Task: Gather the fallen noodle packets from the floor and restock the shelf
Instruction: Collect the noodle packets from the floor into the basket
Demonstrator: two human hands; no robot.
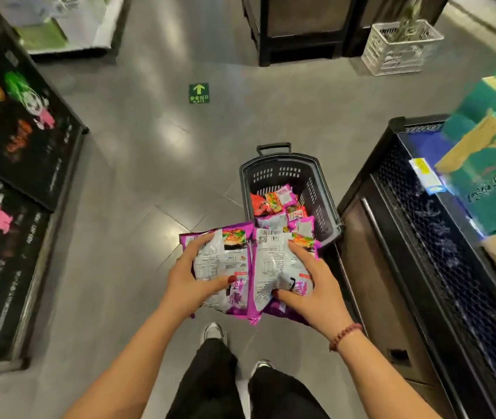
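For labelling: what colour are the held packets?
The packets are purple with white backs; head view.

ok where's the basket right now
In the head view the basket sits on the floor right of centre, beyond the purple packets, beside the black shelf.

Glossy grey tiled floor [137,164] with a green exit arrow sticker [199,93], between dark display stands [298,25].

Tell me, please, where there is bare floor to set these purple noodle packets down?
The widest bare stretch of grey tiled floor lies between the black printed display panels and the dark plastic basket, up to the green exit arrow sticker. The basket is crowded with red and purple packets, and it stands close by the black mesh shelf, leaving little room.
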